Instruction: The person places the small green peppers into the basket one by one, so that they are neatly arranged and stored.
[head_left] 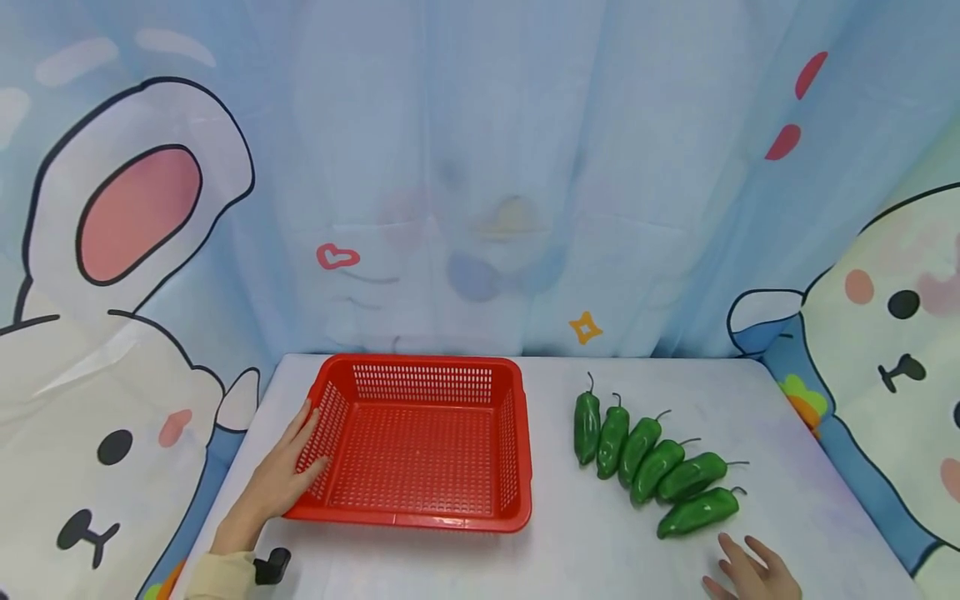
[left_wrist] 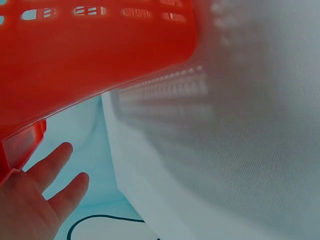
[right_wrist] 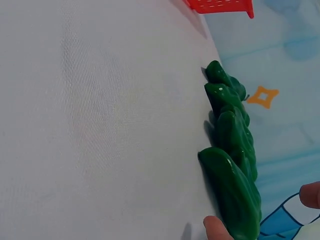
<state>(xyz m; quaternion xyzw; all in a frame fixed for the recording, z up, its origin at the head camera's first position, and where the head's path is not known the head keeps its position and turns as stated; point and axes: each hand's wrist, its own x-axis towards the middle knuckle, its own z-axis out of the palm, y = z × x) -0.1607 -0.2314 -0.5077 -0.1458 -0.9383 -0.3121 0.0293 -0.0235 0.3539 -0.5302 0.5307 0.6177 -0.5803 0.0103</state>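
A red plastic basket (head_left: 420, 527) with slotted walls stands at the left on the white table. My left hand (head_left: 281, 475) rests on its left rim, thumb reaching over the edge and fingers extended; the left wrist view shows two straight fingers (left_wrist: 70, 192) beside the rim, the thumb hidden there. Several green peppers (head_left: 637, 450) lie in a curved row right of the basket. My right hand (head_left: 753, 571) hovers near the closest pepper (head_left: 699, 512), fingers apart and holding nothing. In the right wrist view a fingertip (right_wrist: 216, 229) appears beside the nearest pepper (right_wrist: 232, 190).
The white table (head_left: 585, 558) ends at a blue curtain (head_left: 480, 167) behind and along both sides, printed with cartoon animals. A small black object (head_left: 273, 567) shows by the left sleeve (head_left: 222, 577).
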